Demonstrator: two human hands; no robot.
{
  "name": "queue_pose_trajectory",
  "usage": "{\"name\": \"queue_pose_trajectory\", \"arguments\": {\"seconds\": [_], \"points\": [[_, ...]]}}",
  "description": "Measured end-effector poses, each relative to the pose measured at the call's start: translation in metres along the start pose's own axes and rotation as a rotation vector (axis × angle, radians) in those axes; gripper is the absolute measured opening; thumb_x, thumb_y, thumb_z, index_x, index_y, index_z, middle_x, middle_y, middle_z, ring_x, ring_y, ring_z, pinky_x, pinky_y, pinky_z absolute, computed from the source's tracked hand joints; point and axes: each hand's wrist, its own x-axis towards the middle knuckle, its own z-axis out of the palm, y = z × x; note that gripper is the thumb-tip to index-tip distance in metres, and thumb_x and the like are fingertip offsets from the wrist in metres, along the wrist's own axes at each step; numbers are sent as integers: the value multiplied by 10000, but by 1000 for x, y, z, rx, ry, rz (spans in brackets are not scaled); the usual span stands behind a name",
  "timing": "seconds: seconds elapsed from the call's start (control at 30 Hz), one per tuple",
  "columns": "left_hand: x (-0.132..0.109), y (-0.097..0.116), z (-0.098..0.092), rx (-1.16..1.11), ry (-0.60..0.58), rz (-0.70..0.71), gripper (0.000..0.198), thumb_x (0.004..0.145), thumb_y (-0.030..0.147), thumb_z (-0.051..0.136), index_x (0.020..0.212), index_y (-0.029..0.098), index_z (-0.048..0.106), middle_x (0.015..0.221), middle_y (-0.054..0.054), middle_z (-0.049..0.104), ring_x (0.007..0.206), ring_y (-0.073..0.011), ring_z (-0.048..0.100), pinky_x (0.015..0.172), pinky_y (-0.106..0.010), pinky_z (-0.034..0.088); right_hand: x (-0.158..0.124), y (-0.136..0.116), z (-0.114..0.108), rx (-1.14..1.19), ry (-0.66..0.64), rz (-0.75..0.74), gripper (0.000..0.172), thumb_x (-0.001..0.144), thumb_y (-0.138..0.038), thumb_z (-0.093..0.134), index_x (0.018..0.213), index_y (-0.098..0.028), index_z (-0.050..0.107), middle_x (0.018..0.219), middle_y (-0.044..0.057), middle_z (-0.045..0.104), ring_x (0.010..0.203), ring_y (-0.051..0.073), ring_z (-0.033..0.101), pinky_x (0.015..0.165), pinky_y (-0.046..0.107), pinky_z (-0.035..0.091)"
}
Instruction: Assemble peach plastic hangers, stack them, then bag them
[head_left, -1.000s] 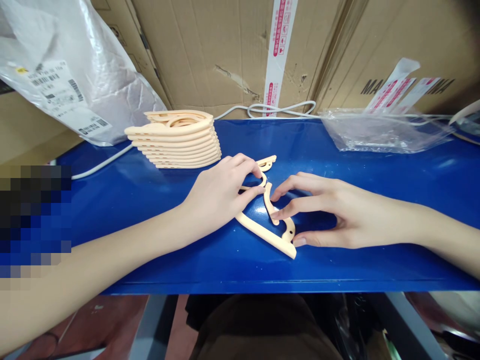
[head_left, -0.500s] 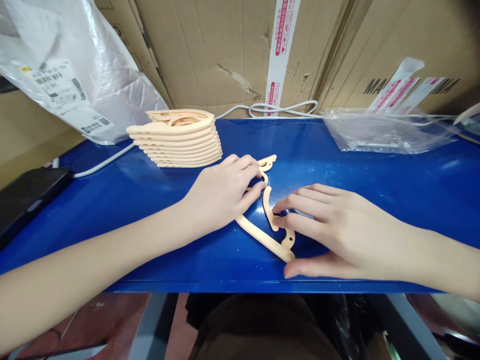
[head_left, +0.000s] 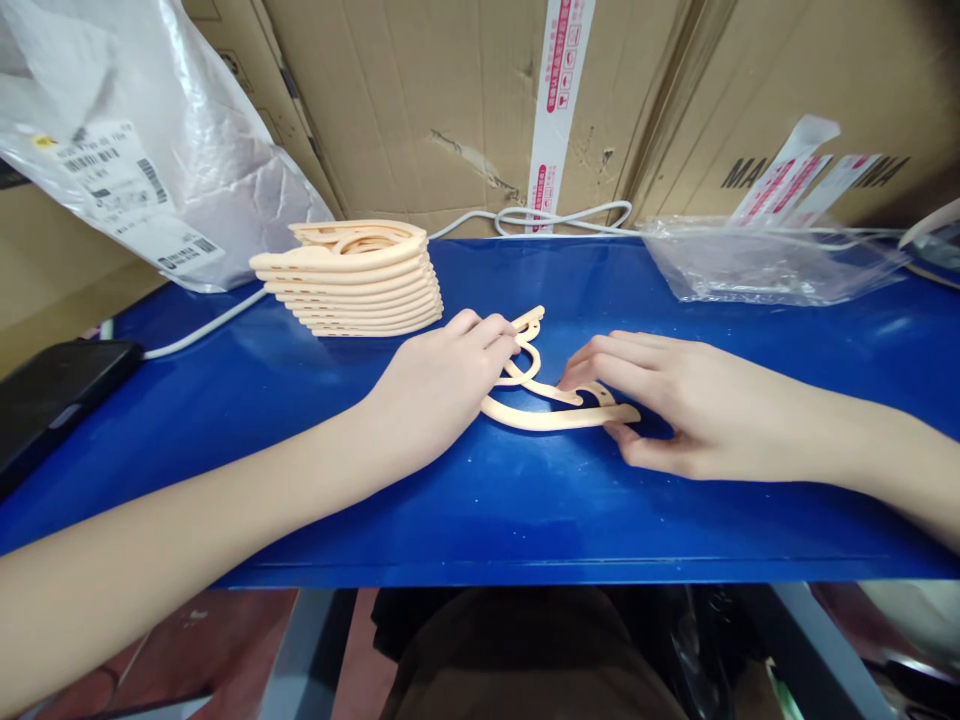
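A cream plastic folding clothes hanger (head_left: 536, 415) lies on the blue tabletop between my two hands. My left hand (head_left: 457, 385) is closed over its left part, which hides that section; a small slotted end and a curved loop show past the fingertips. On the right, my right hand (head_left: 660, 405) has its thumb against the tip of the hanger's long arm. Its fingers curl by the small hooked piece behind that arm, gripping the hanger from the side. Behind my left hand stands a neat stack of folded hangers (head_left: 360, 285) of the same colour.
A clear plastic bag (head_left: 765, 270) lies at the back right. A silvery mailing bag (head_left: 225, 180) leans at the back left, above a black phone (head_left: 67, 400). A white cable (head_left: 555, 217) runs along cardboard boxes (head_left: 420, 100). The table's front edge (head_left: 480, 572) is near me.
The hanger's long arm has swung from pointing down toward me to pointing right. My right hand has moved up with it and closed in on its end. My left hand stays nearly in place.
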Motion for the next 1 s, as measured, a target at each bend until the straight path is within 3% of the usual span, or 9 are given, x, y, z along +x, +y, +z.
{"name": "queue_pose_trajectory", "arguments": {"seconds": [0.27, 0.6, 1.0], "points": [[-2, 7, -4, 147, -108, -30, 478, 894, -9, 361, 1323, 79, 550, 1336, -145, 564, 1071, -302, 575, 825, -408, 537, -4, 2, 0, -115, -2, 45, 355, 861, -154, 453, 1203, -143, 549, 1139, 121, 588, 981, 252, 575, 867, 403, 475], [-1, 5, -1, 166, -87, -19, 442, 884, 18, 447, 1305, 83, 567, 1310, -113, 588, 1021, -274, 585, 834, -389, 540, -4, 4, 2, -156, 4, 18, 259, 888, -138, 429, 1076, -174, 603, 1120, 106, 565, 930, 241, 564, 828, 408, 476], [-3, 4, 2, 103, 30, 73, 406, 888, 48, 435, 1261, 72, 592, 1319, -139, 585, 993, -267, 590, 845, -388, 533, -3, 4, 3, -161, 13, 15, 206, 882, -132, 437, 1022, -166, 584, 1087, 103, 563, 923, 232, 542, 833, 393, 461]]}}
